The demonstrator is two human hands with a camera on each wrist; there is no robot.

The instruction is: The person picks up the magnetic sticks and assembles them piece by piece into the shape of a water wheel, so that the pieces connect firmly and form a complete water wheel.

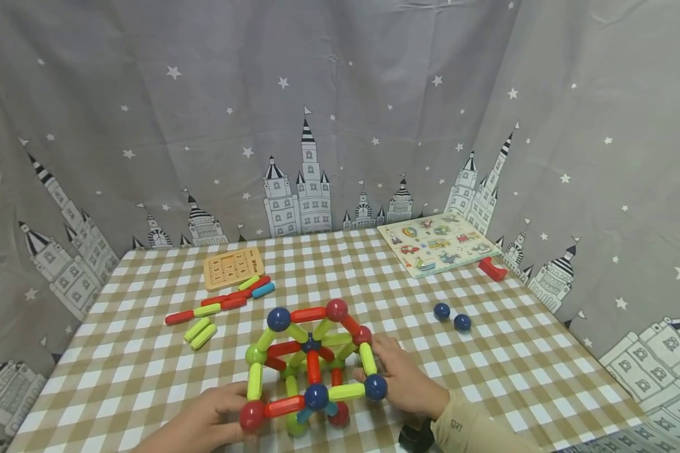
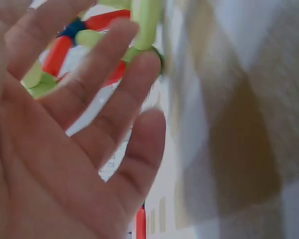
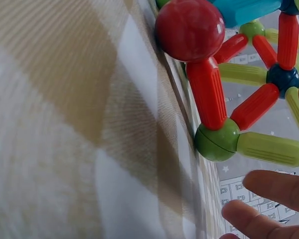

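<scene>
A framework of magnetic sticks and balls (image 1: 314, 368) stands on the table before me, with red and yellow-green sticks joined by blue, red and green balls. My left hand (image 1: 212, 415) holds its near left corner, thumb beside a red ball (image 1: 252, 415) and fingers reaching behind. The left wrist view shows several of these fingers loosely spread. On the opposite side my right hand (image 1: 405, 377) holds the frame by a yellow-green stick (image 1: 368, 358), thumb showing through the gap above a blue ball (image 1: 376, 387). Its lower fingers (image 3: 279, 191) extend free in the right wrist view.
Loose sticks (image 1: 206, 309) lie at the left, near a wooden number puzzle (image 1: 233, 267). Two blue balls (image 1: 452, 316) sit at the right. A picture board (image 1: 439, 244) and a red block (image 1: 492, 269) lie at the back right, before a grey curtain (image 1: 345, 94).
</scene>
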